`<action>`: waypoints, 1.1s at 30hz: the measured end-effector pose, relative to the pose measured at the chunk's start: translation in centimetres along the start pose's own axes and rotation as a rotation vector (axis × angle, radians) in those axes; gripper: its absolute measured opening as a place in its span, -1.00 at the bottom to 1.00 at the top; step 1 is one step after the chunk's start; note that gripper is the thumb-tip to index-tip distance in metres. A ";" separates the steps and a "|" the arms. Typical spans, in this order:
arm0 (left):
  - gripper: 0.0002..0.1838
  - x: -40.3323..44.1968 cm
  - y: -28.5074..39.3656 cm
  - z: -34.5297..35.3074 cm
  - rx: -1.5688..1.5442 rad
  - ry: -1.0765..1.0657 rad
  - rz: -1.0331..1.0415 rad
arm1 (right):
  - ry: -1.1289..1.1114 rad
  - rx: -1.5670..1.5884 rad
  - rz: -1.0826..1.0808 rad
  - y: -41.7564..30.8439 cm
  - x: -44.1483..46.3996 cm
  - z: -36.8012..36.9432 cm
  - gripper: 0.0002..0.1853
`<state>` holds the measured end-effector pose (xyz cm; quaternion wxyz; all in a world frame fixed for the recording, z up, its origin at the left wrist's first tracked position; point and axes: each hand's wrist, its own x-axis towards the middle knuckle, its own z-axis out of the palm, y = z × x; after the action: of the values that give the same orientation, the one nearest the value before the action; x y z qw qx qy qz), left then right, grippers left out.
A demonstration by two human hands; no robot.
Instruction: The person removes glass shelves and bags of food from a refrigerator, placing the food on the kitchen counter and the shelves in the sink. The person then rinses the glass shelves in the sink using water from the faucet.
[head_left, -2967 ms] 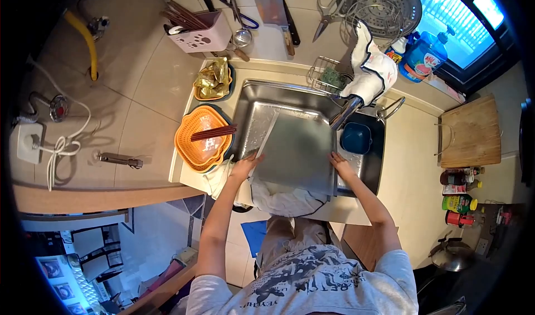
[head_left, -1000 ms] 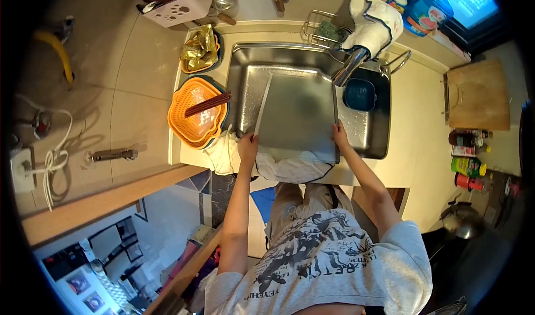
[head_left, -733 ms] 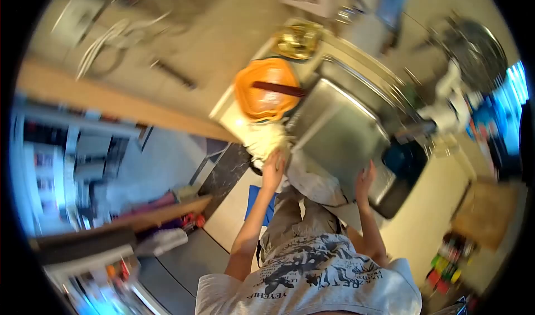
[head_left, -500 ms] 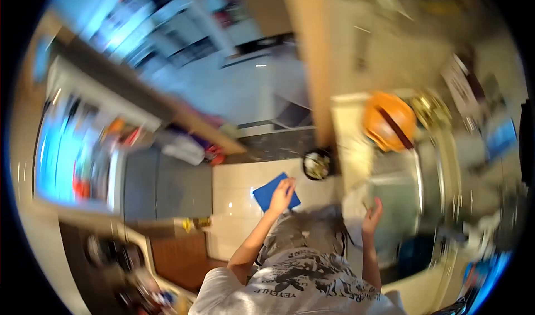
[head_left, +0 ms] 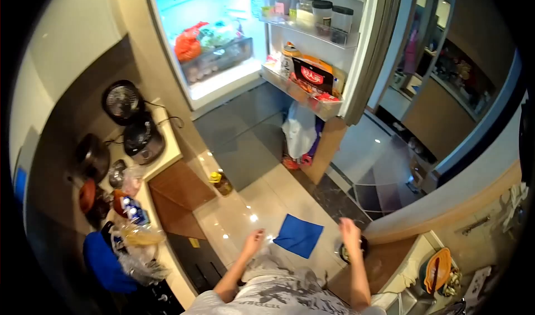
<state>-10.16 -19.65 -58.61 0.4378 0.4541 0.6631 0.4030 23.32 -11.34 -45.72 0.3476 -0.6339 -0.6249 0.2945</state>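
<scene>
My left hand (head_left: 254, 241) hangs over the tiled floor, left of a blue square mat or cloth (head_left: 299, 236). Its fingers are loosely bent and I see nothing in them. On the other side of that blue square, my right hand (head_left: 350, 233) is held out, fingers loosely extended, with nothing visible in it. Below it in view is a dark round bin (head_left: 362, 247), partly hidden by the hand and forearm. Ahead stands a refrigerator (head_left: 199, 100) with its door (head_left: 356, 64) wide open. An orange-red bag (head_left: 190, 42) sits inside above a clear drawer.
An oil bottle (head_left: 220, 183) stands on the floor near the refrigerator. On the left, a counter (head_left: 167, 245) carries a black cooker (head_left: 143, 139), pans and plastic bags. An orange basin (head_left: 438, 270) sits by the sink at right. Jars (head_left: 322, 12) line the door shelf.
My view has swung left from the sink side to face the open refrigerator. Both hands now extend forward on either side of the blue square, which stays on the floor.
</scene>
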 end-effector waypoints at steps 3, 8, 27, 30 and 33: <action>-0.73 2.6 1.2 -5.1 0.041 -0.014 -0.018 | -0.094 0.033 -0.174 -4.4 3.5 7.2 -0.81; -0.73 8.1 3.7 -10.3 -0.021 0.012 -0.002 | -0.402 0.212 -0.182 -11.5 8.4 13.4 -0.81; -0.72 21.0 8.0 -13.8 -0.315 0.601 -0.180 | 0.033 0.261 -1.172 -50.0 48.3 36.7 -0.12; -0.72 22.5 8.6 -14.8 -0.341 0.689 -0.192 | 0.072 0.150 -1.179 -57.5 51.0 40.2 0.06; -0.73 24.3 7.0 -16.0 -0.318 0.695 -0.179 | 0.105 0.048 -1.202 -62.3 53.5 43.7 0.08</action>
<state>-28.57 3.17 -52.65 0.2855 0.1574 0.7381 0.5907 -46.17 43.71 -17.67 0.4976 -0.1753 -0.8490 0.0289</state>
